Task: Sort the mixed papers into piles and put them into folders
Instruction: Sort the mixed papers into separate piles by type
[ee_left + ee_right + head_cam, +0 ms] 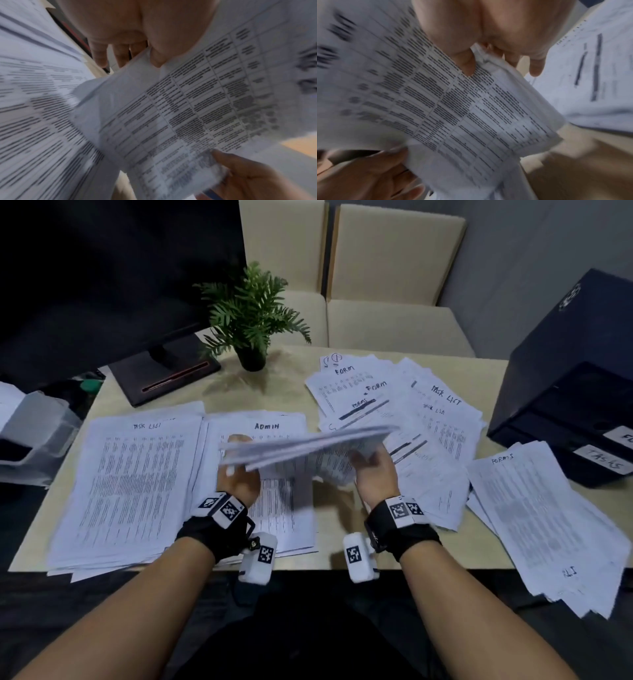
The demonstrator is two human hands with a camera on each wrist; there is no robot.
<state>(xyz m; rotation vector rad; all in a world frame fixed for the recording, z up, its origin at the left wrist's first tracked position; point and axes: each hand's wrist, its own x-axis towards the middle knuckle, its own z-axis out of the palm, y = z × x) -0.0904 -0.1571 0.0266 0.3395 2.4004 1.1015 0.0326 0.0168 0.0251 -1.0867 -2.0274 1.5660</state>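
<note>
Your left hand (238, 477) and right hand (375, 474) were both raised above the desk (274, 392). Each was clamped on one end of a sheaf of papers (308, 445) that spanned the gap between them. In the left wrist view your thumb (157, 58) lay on the printed face near the edge, with the fingers behind the sheets. The right wrist view showed the same pinch on the opposite end. The sheaf was blurred; its printed table could be seen but not read.

Directly beneath the sheaf, under and beyond your left hand, lay the pile headed ADMIN (274, 518). Just outside your left hand, against that pile's edge, lay the pile headed TASK LIST (130, 484). Beyond your right hand sprawled a loose heap (394, 392) of overlapping sheets marked FORM, FORMS and TASK LIST. Well outside your right hand lay a fanned pile headed FORMS (534, 518), overhanging the near desk edge. Past that pile stood a black file box (565, 392) with white labels; one read TASKS, the other was cut off by the frame. Beyond your left hand stood a potted plant (251, 316) and, beside it, a monitor (120, 285) on its stand.
</note>
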